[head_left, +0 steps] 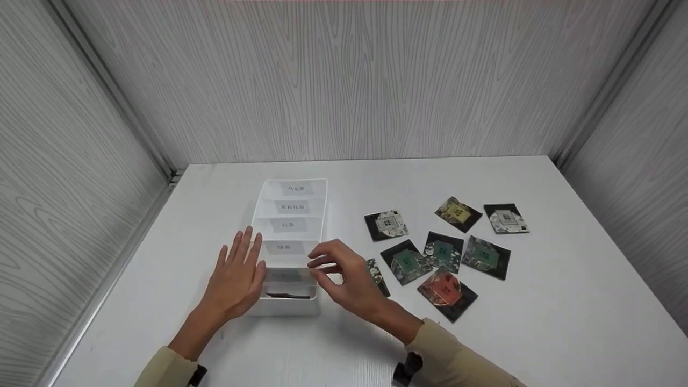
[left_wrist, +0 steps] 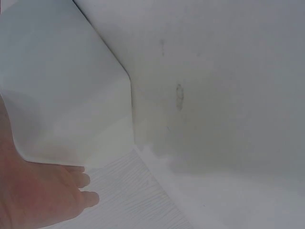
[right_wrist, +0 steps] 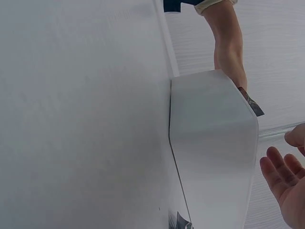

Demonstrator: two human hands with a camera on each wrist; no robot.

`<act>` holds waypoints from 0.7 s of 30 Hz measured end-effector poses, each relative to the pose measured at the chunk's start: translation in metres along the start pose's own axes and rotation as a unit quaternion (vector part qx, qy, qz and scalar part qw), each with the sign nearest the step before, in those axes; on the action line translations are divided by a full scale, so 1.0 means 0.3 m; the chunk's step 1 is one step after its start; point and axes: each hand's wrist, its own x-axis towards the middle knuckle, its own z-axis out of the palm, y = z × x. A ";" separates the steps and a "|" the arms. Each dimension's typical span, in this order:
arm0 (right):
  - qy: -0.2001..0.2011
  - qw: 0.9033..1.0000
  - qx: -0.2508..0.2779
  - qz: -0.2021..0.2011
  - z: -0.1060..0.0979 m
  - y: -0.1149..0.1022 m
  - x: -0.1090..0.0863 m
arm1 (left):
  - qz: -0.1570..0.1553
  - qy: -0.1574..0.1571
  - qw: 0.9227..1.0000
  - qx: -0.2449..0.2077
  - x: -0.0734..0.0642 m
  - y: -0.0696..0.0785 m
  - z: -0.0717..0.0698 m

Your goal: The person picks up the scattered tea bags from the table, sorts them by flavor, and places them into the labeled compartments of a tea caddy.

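A white divided box stands on the table, with a printed label on the divider of each compartment. My left hand rests along the box's left side, its fingers straight and pointing away from me. In the left wrist view, the box wall covers part of that hand. My right hand hovers at the box's right rim with loosely bent fingers. Nothing shows between its thumb and fingers in the right wrist view. One dark tea packet sits in the nearest compartment, its edge poking above the rim.
Several square packets lie right of the box, among them a red one, a yellow one and a white one. Behind my right hand, another packet is partly hidden. Wood-grain panels enclose the table at the back and sides.
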 end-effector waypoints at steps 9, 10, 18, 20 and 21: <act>-0.047 0.999 -0.025 0.013 -0.089 -0.015 -0.023 | -0.006 -0.001 1.000 -0.003 0.000 0.007 -0.006; -0.051 0.998 -0.025 0.015 -0.100 -0.018 -0.025 | -0.006 -0.002 1.000 -0.003 -0.001 0.008 -0.007; -0.073 0.997 -0.026 0.030 -0.190 -0.035 -0.048 | -0.006 -0.004 1.000 -0.005 -0.001 0.008 -0.007; -0.074 0.996 -0.035 0.035 -0.216 -0.039 -0.055 | -0.006 -0.005 1.000 -0.006 -0.001 0.008 -0.006; -0.075 0.996 -0.039 0.038 -0.229 -0.041 -0.059 | -0.006 -0.005 1.000 -0.006 -0.001 0.008 -0.005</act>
